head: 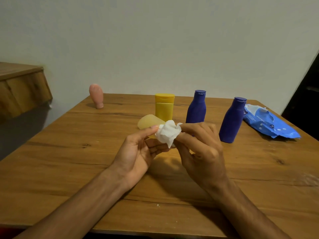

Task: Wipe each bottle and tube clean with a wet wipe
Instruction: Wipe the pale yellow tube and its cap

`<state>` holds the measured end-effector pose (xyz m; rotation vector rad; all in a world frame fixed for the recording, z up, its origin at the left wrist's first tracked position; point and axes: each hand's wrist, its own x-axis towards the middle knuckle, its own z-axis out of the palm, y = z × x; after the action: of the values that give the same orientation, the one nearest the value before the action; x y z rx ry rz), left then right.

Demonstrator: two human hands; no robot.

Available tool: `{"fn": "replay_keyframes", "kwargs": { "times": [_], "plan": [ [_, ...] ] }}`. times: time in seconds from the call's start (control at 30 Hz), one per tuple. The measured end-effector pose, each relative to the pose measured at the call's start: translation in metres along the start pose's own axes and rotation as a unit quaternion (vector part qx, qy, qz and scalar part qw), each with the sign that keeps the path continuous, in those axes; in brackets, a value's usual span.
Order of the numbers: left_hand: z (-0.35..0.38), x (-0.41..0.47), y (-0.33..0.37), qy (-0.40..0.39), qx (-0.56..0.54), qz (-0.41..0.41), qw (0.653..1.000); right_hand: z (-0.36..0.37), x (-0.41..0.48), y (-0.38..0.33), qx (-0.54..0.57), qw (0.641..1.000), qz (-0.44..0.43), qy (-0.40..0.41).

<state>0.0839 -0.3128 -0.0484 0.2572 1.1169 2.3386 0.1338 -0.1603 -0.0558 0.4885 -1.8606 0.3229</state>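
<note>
– While both hands meet at the centre of the frame, what are they holding?

– The left hand (138,150) grips a pale yellow tube (149,121), thumb on top and fingers curled beneath, lifted above a wooden table (69,169). The tube's broad flat end points toward the upper left. The right hand (200,147) pinches a bunched white wet wipe (168,132) between thumb and fingertips. The wipe presses against the tube's near end and hides it.

– Where are the other things to clean?

– They stand behind the hands, across the middle of the frame. A yellow bottle (164,107) is just behind the tube. To its right is a dark blue bottle (196,107), and a second blue bottle (232,120) stands nearer the right edge. A pink tube (96,96) stands on its cap, well apart, at the upper left of the table. A blue pack of wipes (269,123) lies at the right, beside the second blue bottle.

– How would this wipe be done well?

– This is a judgement, not something seen. The tube looks soft, so the left hand should hold it lightly to avoid squeezing out its contents. The right hand could wrap the wipe around the body and draw it along toward the flat end. Meanwhile the left hand turns the tube so every side is covered. The cap end and the crimped seam likely need extra passes. A bunched wipe cleans with only a small patch, so opening it to a fresh face would help.
</note>
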Motion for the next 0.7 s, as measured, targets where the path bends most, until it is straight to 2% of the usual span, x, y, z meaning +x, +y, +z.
{"fn": "replay_keyframes", "kwargs": {
  "times": [0.17, 0.23, 0.33, 0.47, 0.53, 0.7],
  "plan": [
    [0.002, -0.003, -0.001, 0.008, 0.061, 0.018, 0.998, 0.002, -0.002, -0.003, 0.015, 0.999, -0.043, -0.029],
    [0.000, -0.003, 0.001, 0.006, 0.095, 0.030, 0.995, 0.002, -0.002, -0.001, 0.003, 0.998, -0.035, -0.049],
    [-0.004, -0.003, 0.005, 0.016, 0.153, 0.056, 0.986, 0.000, -0.003, 0.008, 0.010, 0.997, 0.040, -0.071],
    [-0.007, -0.001, 0.009, 0.015, 0.176, 0.065, 0.982, -0.005, -0.002, 0.018, 0.105, 0.980, 0.159, -0.056],
    [-0.009, 0.000, 0.009, 0.028, 0.188, 0.068, 0.979, -0.004, -0.001, 0.015, 0.115, 0.981, 0.151, -0.051],
    [-0.011, 0.001, 0.006, 0.041, 0.207, 0.079, 0.974, 0.000, -0.003, 0.003, 0.058, 0.993, 0.045, -0.096]
  ]
}}
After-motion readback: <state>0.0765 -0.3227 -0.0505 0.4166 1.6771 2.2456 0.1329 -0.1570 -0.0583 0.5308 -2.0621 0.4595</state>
